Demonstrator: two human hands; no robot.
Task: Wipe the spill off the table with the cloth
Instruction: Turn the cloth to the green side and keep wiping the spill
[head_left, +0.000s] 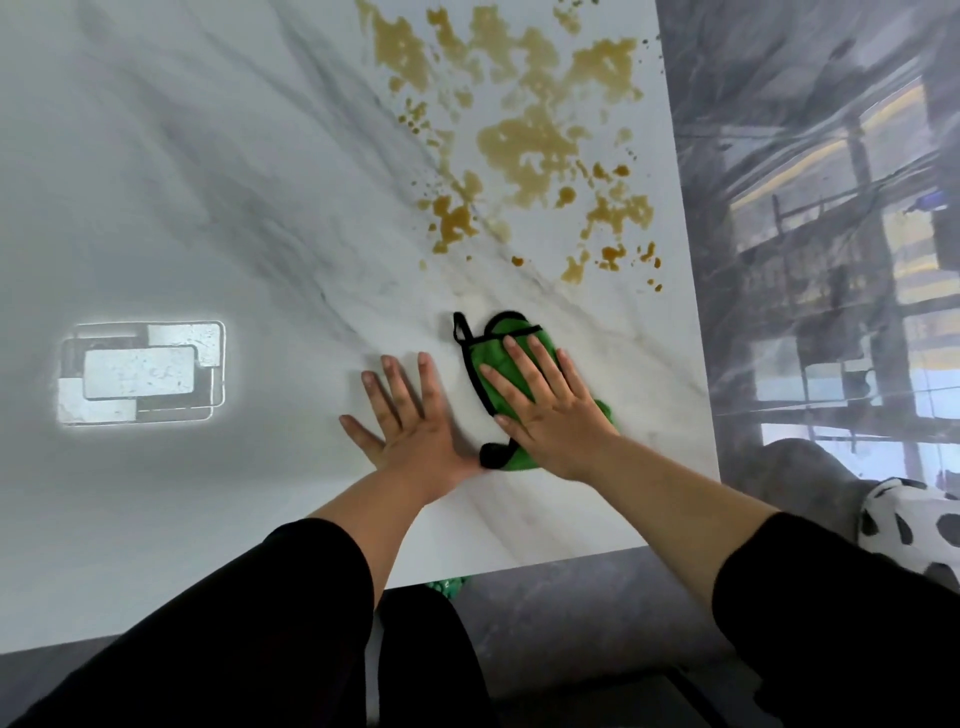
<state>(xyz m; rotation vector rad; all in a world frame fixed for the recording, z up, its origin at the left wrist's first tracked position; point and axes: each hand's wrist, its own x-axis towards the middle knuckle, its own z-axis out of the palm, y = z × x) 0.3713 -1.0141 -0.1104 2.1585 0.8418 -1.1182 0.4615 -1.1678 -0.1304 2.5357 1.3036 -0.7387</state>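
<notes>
Right hand (550, 410) flat, fingers spread, pressing green cloth (493, 358); left hand (410, 421) splayed on table (208, 182); spill (524, 140) beyond.

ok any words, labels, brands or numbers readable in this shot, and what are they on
None: no readable text anywhere in the view.
green cloth: black trim and a hanging loop, no label or tag showing.
table: marble veining, brown spill, and a bright ceiling-light reflection of plain rectangles, no writing.
spotted fabric at right: black dots only.
right hand covers part of the cloth, so a tag there can't be ruled out.
</notes>
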